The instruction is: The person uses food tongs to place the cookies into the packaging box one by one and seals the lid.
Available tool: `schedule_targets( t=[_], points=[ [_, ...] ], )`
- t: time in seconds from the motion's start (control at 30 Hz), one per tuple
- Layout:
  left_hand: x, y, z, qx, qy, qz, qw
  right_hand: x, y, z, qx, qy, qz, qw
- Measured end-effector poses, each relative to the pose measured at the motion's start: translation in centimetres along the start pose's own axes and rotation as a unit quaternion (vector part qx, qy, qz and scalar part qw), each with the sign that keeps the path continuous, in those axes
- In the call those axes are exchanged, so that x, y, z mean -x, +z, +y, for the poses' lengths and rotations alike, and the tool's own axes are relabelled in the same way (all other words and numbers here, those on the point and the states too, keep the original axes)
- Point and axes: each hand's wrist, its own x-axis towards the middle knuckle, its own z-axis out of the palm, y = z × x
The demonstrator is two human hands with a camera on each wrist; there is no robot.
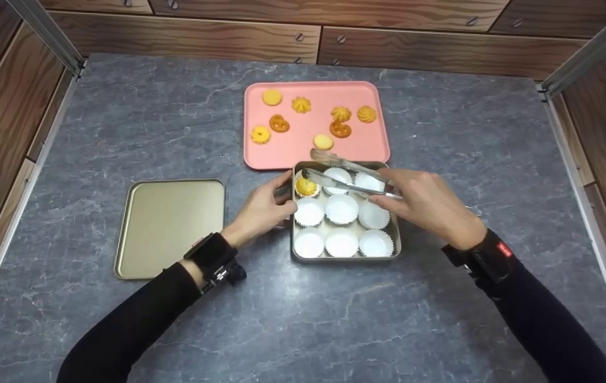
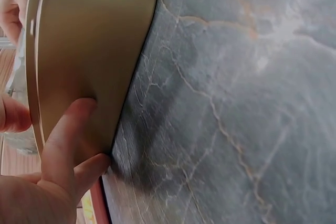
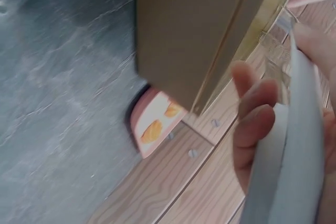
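A square metal tin (image 1: 346, 258) holds white paper cups (image 1: 341, 209) in rows, with a yellow cookie (image 1: 306, 186) in the far-left cup. My left hand (image 1: 264, 209) grips the tin's left wall, thumb at the rim and fingers (image 2: 65, 135) against the outside. Above the tin's far rows, my right hand (image 1: 428, 205) holds a pair of tongs (image 1: 364, 190). The two arms of the tongs are spread apart with nothing between them; one tip is over the cookie, the other near the tin's far edge. White handles (image 3: 302, 145) show in the right wrist view.
Behind the tin lies a pink tray (image 1: 292, 154) with several cookies: round, piped and pretzel-shaped (image 1: 279, 123). A flat metal lid (image 1: 172, 229) lies left of the tin on the grey marbled table (image 1: 303, 330). Wood-patterned panels (image 1: 185, 37) border the table.
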Motion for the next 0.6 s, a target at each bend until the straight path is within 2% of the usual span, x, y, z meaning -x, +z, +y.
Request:
schedule_targets(
  t=[0.13,0.23,0.4,0.6],
  points=[
    [0.2,-0.3,-0.1,-0.01,0.002,0.004,0.9999,0.2,-0.5,1.4,-0.002,0.01,0.052,0.9986],
    [0.3,-0.3,-0.1,-0.017,0.004,0.007,0.9998,0.0,-1.0,3.0,0.009,0.041,0.062,0.9972],
    [0.1,-0.2,-0.1,-0.023,0.008,0.005,0.9997,-0.7,-1.8,5.5,0.026,0.133,0.047,0.9897],
    [0.1,-0.1,-0.2,-0.019,0.008,0.004,0.9998,-2.2,-2.2,6.8,0.011,0.229,0.006,0.9733]
  ],
)
